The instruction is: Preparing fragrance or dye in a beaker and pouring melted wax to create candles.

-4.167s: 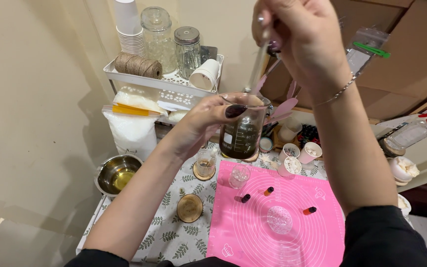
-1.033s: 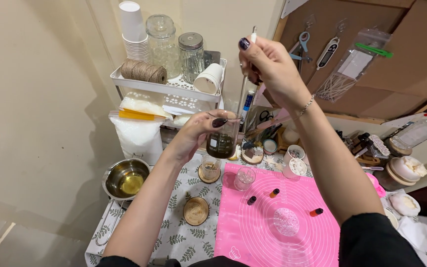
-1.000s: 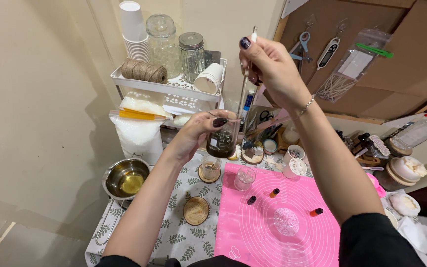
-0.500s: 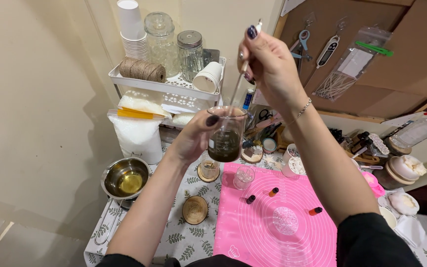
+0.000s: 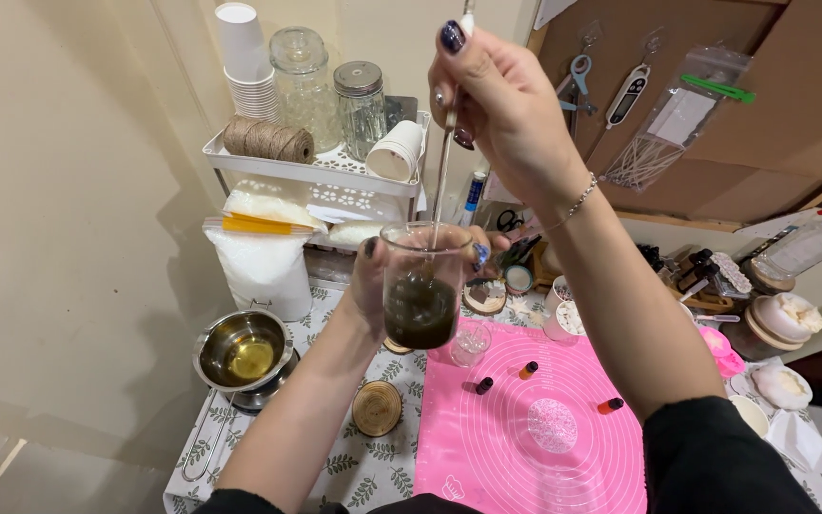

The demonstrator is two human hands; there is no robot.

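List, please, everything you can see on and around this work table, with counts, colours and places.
Glass beaker: one, clear, dark liquid inside, held above the table.
Stirring rod: one, thin, dipping into the beaker.
Pink mat: one, on the table.
Small bottles: three, dark and amber, lying on the mat.
Metal bowl: one, silver, yellow liquid inside, table's left.
Twine spool: one, brown, on the white shelf.
Glass jars: two, clear, on the shelf.
Paper cups: one white stack, shelf's left.
Left hand: around the beaker.
Right hand: raised, pinching the rod.
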